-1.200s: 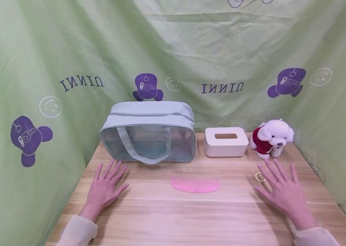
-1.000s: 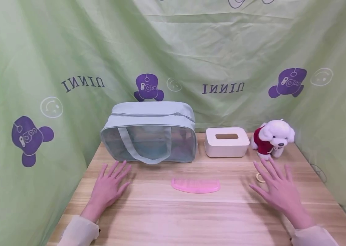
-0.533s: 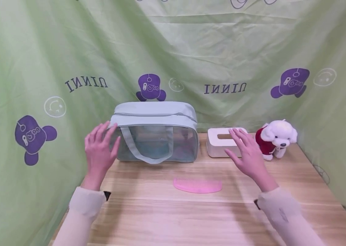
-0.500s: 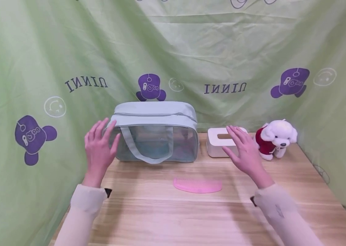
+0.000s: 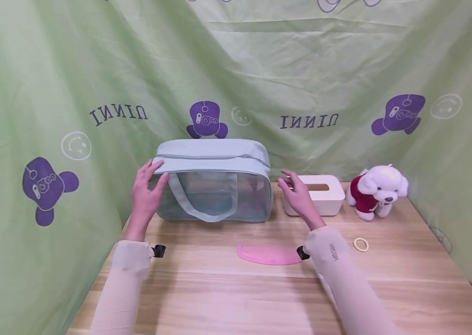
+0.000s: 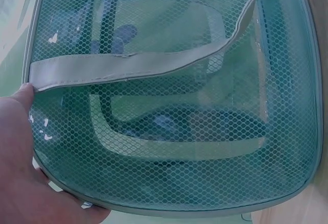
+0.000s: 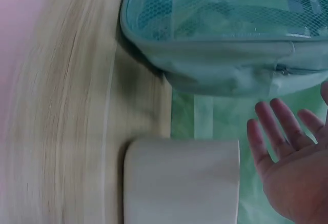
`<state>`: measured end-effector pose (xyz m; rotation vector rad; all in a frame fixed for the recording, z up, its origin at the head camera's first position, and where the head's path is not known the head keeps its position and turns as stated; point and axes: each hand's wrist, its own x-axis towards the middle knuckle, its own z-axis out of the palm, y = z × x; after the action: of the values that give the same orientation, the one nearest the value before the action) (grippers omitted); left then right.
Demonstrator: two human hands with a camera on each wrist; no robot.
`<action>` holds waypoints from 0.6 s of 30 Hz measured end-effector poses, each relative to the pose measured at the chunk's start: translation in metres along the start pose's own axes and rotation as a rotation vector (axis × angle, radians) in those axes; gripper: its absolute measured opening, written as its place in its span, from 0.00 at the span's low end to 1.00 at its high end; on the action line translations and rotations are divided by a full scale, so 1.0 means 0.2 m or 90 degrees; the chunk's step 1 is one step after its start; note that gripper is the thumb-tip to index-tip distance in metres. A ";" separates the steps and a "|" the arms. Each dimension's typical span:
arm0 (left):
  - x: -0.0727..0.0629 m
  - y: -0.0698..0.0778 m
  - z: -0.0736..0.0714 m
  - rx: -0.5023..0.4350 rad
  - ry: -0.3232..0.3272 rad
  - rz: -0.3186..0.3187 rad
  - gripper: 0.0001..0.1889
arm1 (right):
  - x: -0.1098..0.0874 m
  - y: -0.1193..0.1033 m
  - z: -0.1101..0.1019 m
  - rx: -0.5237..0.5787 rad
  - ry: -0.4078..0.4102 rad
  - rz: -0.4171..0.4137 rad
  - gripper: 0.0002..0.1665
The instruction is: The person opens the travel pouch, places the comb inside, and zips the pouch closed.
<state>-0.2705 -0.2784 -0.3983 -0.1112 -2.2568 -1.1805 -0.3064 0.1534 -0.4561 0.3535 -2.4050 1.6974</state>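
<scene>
1 bag (image 5: 215, 180) between left hand (image 5: 144, 196), at corner, and right hand (image 5: 300, 197), apart.

Comb (image 5: 267, 258), pink; tissue box (image 5: 329, 204), white, slotted; plush dog (image 5: 380, 184), white, red garment; ring (image 5: 361, 251), pale yellow; bench (image 5: 219, 298), wood-grained; curtain (image 5: 252, 60), green, printed.

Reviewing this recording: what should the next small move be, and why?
Probably bring the right hand inward to the right end of the bag: it hangs open, with a visible gap to that end, while the left hand is at the opposite end.
</scene>
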 end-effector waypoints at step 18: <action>-0.03 -0.01 0.00 -0.015 0.015 -0.005 0.20 | 0.06 -0.03 0.22 0.108 0.046 0.134 0.19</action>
<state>-0.2671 -0.2786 -0.4029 -0.0973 -2.2254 -1.2059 -0.3157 0.1090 -0.4625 0.0605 -2.3232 1.9727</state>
